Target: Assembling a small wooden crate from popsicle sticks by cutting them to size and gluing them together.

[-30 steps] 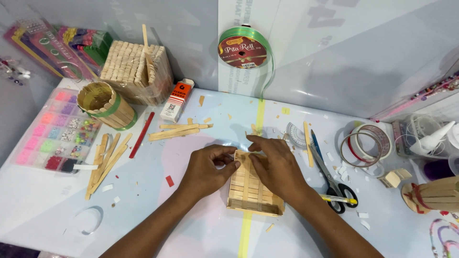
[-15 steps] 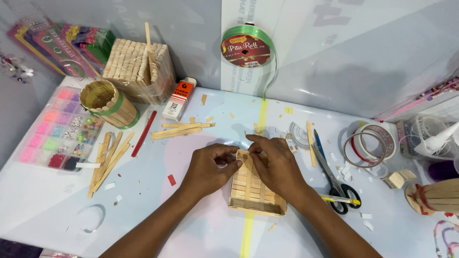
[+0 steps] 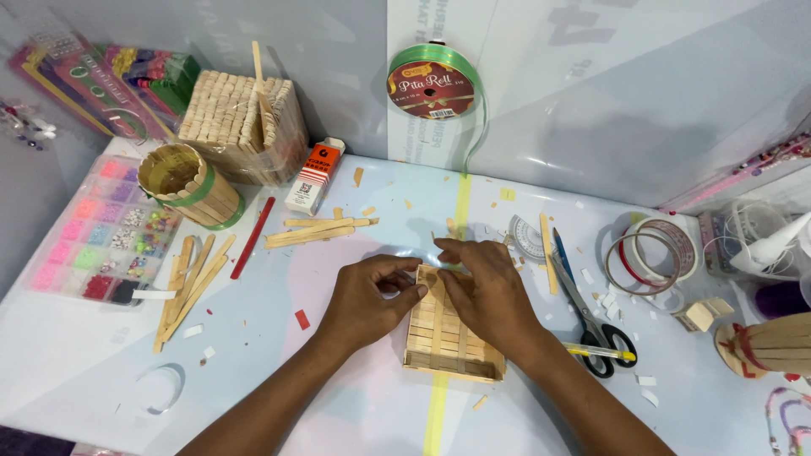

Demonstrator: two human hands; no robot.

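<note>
A small open box made of wooden craft sticks point(image 3: 451, 343) lies on the pale table at the centre. My left hand point(image 3: 369, 295) pinches the box's far left corner between thumb and fingers. My right hand point(image 3: 487, 293) rests over the box's far edge, fingers pressing down on the top sticks. The near half of the box shows uncovered, with two upright sticks across its slats.
Loose sticks point(image 3: 187, 283) and a stick-built cup point(image 3: 182, 185) lie left, beside a bead organiser point(image 3: 100, 232). A stick bundle point(image 3: 241, 118) and glue box point(image 3: 312, 176) stand behind. Scissors point(image 3: 585, 309), tape rolls point(image 3: 649, 254) and a green ribbon spool point(image 3: 433, 82) sit right and back.
Both hands stay on the stick box. The fingers have shifted slightly at its far edge; the box has barely moved.
</note>
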